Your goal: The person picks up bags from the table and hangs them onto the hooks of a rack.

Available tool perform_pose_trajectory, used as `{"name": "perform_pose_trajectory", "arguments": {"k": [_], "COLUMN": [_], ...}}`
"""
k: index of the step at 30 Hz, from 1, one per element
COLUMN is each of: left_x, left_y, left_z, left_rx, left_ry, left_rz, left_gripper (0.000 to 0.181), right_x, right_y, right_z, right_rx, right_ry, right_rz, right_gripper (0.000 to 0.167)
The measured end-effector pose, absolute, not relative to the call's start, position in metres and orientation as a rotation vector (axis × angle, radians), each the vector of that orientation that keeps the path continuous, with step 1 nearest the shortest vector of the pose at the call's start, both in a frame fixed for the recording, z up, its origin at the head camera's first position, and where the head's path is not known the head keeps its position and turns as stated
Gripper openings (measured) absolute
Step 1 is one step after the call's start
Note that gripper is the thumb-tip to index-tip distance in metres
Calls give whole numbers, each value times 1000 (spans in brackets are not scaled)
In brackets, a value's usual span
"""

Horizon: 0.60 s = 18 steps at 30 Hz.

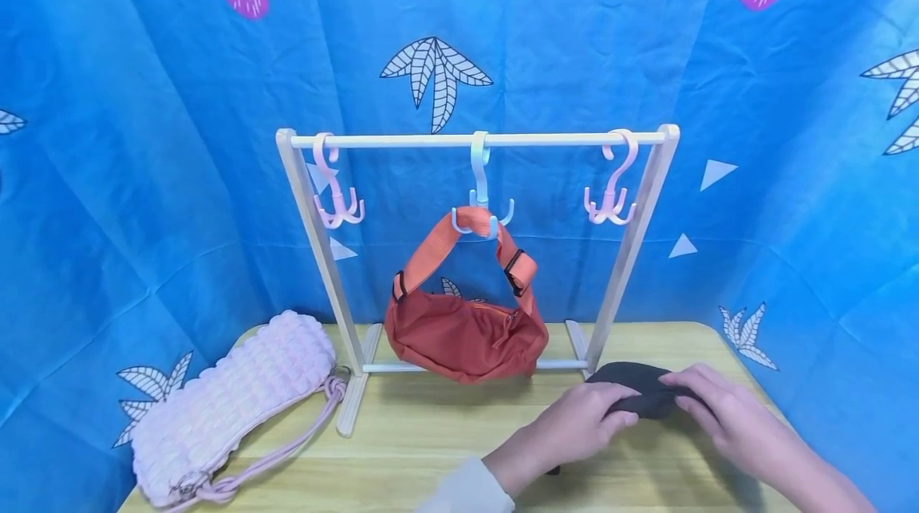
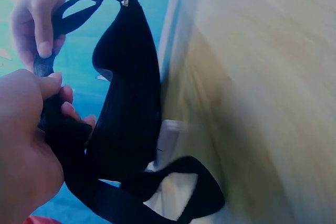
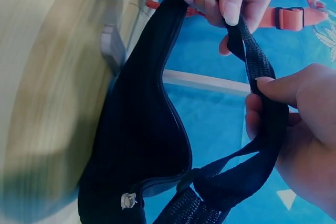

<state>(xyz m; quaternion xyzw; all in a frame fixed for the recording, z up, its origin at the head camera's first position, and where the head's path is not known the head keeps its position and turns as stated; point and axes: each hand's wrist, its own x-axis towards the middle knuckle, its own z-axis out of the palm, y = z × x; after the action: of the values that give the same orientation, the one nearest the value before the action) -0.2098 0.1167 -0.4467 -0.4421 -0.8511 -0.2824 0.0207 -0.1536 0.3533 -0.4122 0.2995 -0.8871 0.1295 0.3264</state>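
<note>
A black bag (image 1: 632,381) with a black strap hangs between my two hands at the right of the table, its body just above the tabletop. My left hand (image 1: 574,421) pinches the strap (image 2: 79,129) between thumb and fingers. A short way along the same strap, my right hand (image 1: 728,413) grips it as well, thumb on top. In the right wrist view the bag's zipper edge faces the hands, and a small metal piece (image 3: 127,200) shows near one end. Part of the strap loops loosely below my left hand in the left wrist view.
A white rack (image 1: 402,141) carries two pink hooks (image 1: 610,206) and a blue hook (image 1: 479,170). From the blue hook hangs a red bag (image 1: 467,337) by its orange strap. A puffy pale lilac bag (image 1: 237,401) lies at the table's left. Blue patterned cloth surrounds the table.
</note>
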Motion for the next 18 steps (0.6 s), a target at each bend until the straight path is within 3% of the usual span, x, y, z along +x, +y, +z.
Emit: {"name": "perform_pose_trajectory", "arguments": {"k": [12,15,18], "left_x": [-213,-213,-215], "left_y": [103,101,98], "left_z": [-426,-422,-416], "left_rx": [-1340,-1329,-1294], "left_ry": [-2633,-2608,-2592], "left_rz": [-1103,-1146,-1124], "left_gripper": [36,35,35], "right_x": [-157,-159,-161], "right_y": [346,344,343], "right_z": [-390,-385,-382], "right_rx": [788,813,847], "right_ry": [-2274,-2229,-2169], "right_rz": [401,399,404], "right_gripper": [28,4,35]}}
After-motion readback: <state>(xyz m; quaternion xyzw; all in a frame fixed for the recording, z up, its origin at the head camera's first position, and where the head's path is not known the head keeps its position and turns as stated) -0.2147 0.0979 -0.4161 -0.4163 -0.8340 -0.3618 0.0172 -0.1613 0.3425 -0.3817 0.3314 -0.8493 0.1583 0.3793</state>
